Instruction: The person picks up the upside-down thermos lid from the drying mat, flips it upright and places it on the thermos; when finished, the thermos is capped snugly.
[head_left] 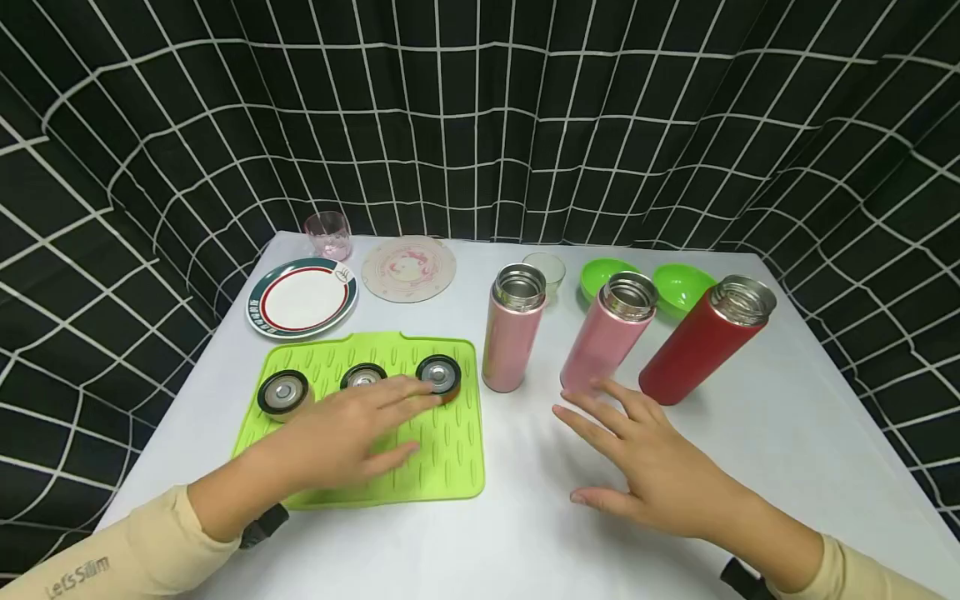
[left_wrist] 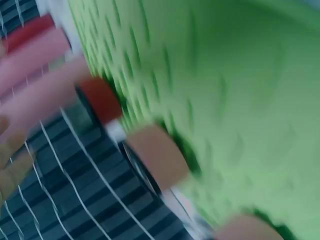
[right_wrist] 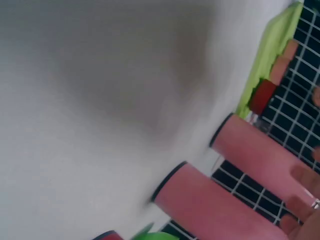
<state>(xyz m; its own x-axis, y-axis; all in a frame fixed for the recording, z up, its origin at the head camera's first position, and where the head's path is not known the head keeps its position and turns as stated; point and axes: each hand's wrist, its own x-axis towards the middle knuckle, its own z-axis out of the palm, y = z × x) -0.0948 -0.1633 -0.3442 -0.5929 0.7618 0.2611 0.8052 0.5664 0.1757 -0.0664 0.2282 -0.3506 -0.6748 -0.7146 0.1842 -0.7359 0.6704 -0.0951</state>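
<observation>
My left hand (head_left: 348, 433) hovers over the green ribbed mat (head_left: 442, 467), fingers extended and holding nothing. Its fingertips overlap the red lid (head_left: 438, 372) in the head view, but the left wrist view shows the fingers (left_wrist: 15, 172) apart from the red lid (left_wrist: 102, 100). Two pinkish lids (head_left: 283, 392) also sit on the mat, the middle lid (head_left: 363, 372) partly hidden by that hand. My right hand (head_left: 660, 471) is spread in the air in front of the middle pink bottle (head_left: 600, 346), gripping nothing. A second pink bottle (head_left: 512, 337) and a red bottle (head_left: 693, 350) stand uncapped alongside.
At the back left are a dark-rimmed plate (head_left: 303, 296), a round patterned disc (head_left: 408, 268) and a pinkish glass (head_left: 327, 235). Behind the bottles stand a clear glass (head_left: 551, 268) and two green bowls (head_left: 681, 286). Black grid cloth (head_left: 480, 117) surrounds the white table (head_left: 525, 550).
</observation>
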